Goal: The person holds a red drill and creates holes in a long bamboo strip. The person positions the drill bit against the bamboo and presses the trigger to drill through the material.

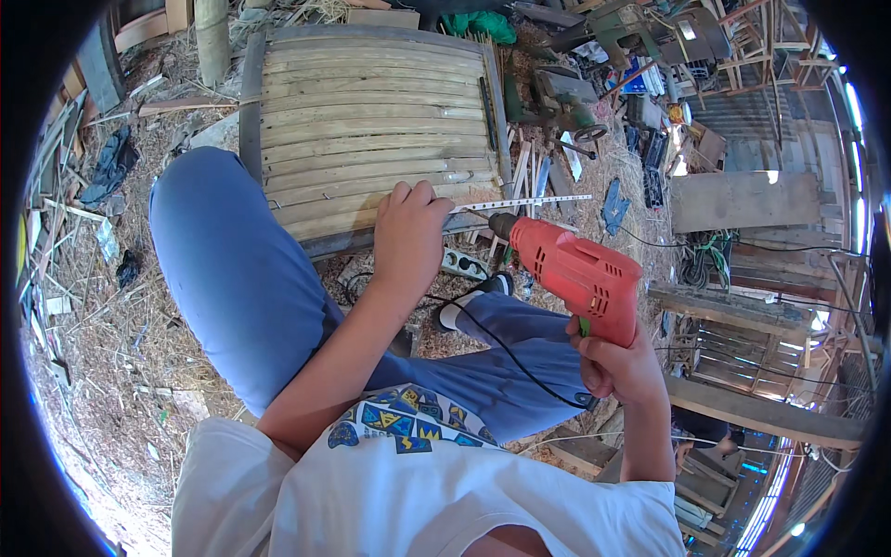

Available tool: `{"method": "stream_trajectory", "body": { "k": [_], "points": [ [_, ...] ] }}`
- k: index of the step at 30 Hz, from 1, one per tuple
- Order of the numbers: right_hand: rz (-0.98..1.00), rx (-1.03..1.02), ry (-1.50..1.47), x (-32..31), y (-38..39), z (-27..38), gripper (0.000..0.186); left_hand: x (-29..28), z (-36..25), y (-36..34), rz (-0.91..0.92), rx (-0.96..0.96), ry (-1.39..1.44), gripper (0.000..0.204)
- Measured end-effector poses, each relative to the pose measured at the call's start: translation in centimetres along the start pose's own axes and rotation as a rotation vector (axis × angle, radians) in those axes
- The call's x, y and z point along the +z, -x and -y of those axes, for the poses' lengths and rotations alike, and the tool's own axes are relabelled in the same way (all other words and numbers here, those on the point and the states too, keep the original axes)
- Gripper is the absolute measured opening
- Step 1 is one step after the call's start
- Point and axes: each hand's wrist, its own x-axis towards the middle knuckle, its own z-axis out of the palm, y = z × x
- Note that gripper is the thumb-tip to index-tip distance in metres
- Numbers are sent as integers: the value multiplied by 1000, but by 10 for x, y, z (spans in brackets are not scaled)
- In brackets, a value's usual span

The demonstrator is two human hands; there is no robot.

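Note:
My right hand (611, 360) grips a red corded power drill (580, 274) by its handle, near the green trigger. The drill lies sideways, its black chuck and thin bit pointing left toward my left hand. My left hand (411, 223) is closed, fingers curled, at the near edge of a slatted bamboo panel (371, 125) with a dark wooden frame. From its fingers a narrow white strip with a row of holes (548, 199) runs to the right, past the panel's corner. The bit's tip is close to the strip's left end; whether they touch, I cannot tell.
A power strip (464, 264) lies below the panel's near edge, and the black cord (510, 357) loops over my leg. Wood scraps and shavings cover the ground. A bamboo post (213, 42) stands at the far left; planks (742, 201) and metal machine parts (566, 97) crowd the right.

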Motion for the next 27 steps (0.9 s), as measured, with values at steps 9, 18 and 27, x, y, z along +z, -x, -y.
{"method": "stream_trajectory", "body": {
  "k": [9, 18, 27],
  "points": [
    [-6, -7, -18, -2, -1, -4, 27, 1, 0, -1, 12, -6, -13, 25],
    [-11, -19, -27, -1, -2, -3, 28, -1, -2, -1, 18, -10, -21, 26],
    [16, -10, -45, -1, -1, -2, 27, 0, -1, -1, -5, -9, -15, 27]
  ]
}}
